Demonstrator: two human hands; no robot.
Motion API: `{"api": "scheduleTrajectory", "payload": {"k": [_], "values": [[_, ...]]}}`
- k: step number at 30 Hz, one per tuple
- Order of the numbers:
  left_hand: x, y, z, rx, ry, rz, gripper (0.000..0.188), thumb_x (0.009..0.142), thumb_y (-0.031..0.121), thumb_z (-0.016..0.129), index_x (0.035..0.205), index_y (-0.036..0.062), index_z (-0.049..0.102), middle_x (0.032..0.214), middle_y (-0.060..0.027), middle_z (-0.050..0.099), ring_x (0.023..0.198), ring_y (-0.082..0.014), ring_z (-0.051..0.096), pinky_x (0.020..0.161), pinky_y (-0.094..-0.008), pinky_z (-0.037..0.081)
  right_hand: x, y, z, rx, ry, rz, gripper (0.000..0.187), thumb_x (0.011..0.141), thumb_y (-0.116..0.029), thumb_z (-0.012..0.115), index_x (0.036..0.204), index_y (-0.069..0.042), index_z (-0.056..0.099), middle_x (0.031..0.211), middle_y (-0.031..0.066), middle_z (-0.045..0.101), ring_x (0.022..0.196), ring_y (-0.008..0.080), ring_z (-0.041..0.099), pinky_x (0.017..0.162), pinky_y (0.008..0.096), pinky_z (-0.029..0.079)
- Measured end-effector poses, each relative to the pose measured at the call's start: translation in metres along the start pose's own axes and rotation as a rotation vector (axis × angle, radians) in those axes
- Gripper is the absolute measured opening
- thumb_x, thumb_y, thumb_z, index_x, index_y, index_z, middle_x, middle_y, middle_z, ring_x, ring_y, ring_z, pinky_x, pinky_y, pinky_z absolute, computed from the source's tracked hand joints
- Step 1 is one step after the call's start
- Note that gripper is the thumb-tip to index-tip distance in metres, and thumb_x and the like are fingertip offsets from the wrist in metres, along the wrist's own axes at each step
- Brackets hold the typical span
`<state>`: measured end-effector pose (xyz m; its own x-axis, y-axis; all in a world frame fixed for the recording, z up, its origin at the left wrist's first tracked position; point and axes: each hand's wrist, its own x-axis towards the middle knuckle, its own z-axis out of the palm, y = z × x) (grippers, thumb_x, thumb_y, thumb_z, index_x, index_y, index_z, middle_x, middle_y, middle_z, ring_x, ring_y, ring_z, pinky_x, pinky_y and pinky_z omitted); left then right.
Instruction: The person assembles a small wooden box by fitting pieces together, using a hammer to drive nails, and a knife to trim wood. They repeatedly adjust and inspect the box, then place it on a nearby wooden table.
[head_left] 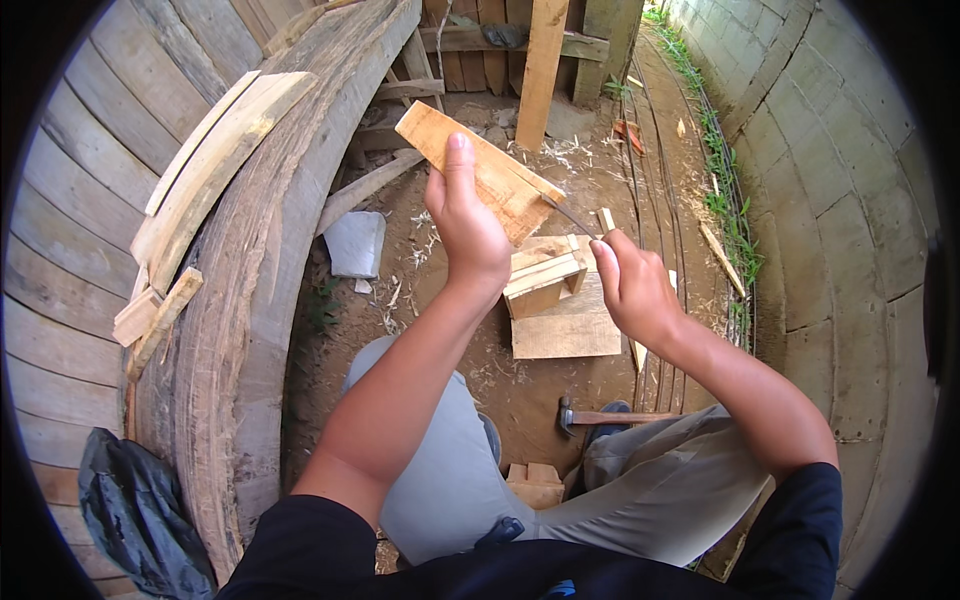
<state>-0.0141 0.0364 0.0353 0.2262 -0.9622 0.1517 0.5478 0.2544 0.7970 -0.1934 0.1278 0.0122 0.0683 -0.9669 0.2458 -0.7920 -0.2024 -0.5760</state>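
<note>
My left hand [468, 215] grips a short wooden board [490, 185], raised and tilted, its thumb lying along the upper face. In my closed right hand [640, 285] is a narrow metal tool [572, 215], which looks like a chisel; the fist hides its handle. The tool's tip meets a small notch at the board's right end. Below the hands, a small joined wooden piece [540, 280] rests on a flat wooden block [567, 335], near my right wrist.
A hammer [600, 417] lies by my right foot. Close to my left stands a large rough timber [230, 300] carrying wood strips [215, 160]. A pale stone [355, 244], shavings and metal rods [650, 170] are on the dirt floor. A block wall [820, 200] bounds the right.
</note>
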Motion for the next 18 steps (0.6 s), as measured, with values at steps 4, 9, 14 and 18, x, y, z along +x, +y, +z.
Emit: {"api": "scheduleTrajectory", "payload": {"k": [4,9,14,18], "values": [[0.0008,-0.0015,-0.001,-0.001,0.004,-0.002,0.033,0.107,0.04,0.054,0.102,0.0076,0.058,0.092,-0.002,0.061,0.082,-0.0117,0.062,0.076,-0.03,0.051,-0.0002,-0.0014,0.0012,-0.015,-0.02,0.017,0.033,0.11,-0.032,0.047,0.098,-0.001,0.052,0.067,0.0269,0.063,0.068,0.05,0.063,0.062,0.0567,0.048],[0.0006,-0.0014,0.0004,-0.005,0.007,0.009,0.033,0.107,0.04,0.054,0.101,0.0082,0.058,0.091,-0.0018,0.061,0.081,-0.0118,0.063,0.075,-0.0301,0.051,-0.0015,-0.0004,0.0033,-0.011,0.013,-0.011,0.034,0.11,-0.032,0.046,0.097,-0.001,0.052,0.067,0.0266,0.063,0.067,0.0498,0.063,0.061,0.0568,0.048],[0.0011,-0.002,-0.0003,0.003,0.004,0.015,0.032,0.107,0.04,0.054,0.101,0.0084,0.058,0.091,-0.0018,0.061,0.081,-0.0117,0.063,0.075,-0.0301,0.051,-0.0016,-0.0006,0.0043,-0.004,0.018,-0.01,0.033,0.11,-0.032,0.047,0.097,-0.001,0.052,0.065,0.0263,0.062,0.065,0.0496,0.062,0.06,0.0566,0.048],[0.0031,-0.0039,-0.0008,-0.005,0.009,0.014,0.032,0.107,0.041,0.054,0.101,0.0087,0.057,0.09,-0.0014,0.061,0.08,-0.0116,0.062,0.074,-0.0303,0.051,0.0009,0.0024,0.0052,0.001,0.014,-0.017,0.035,0.109,-0.032,0.049,0.095,-0.001,0.053,0.065,0.0259,0.062,0.065,0.049,0.063,0.06,0.0561,0.047]]}}
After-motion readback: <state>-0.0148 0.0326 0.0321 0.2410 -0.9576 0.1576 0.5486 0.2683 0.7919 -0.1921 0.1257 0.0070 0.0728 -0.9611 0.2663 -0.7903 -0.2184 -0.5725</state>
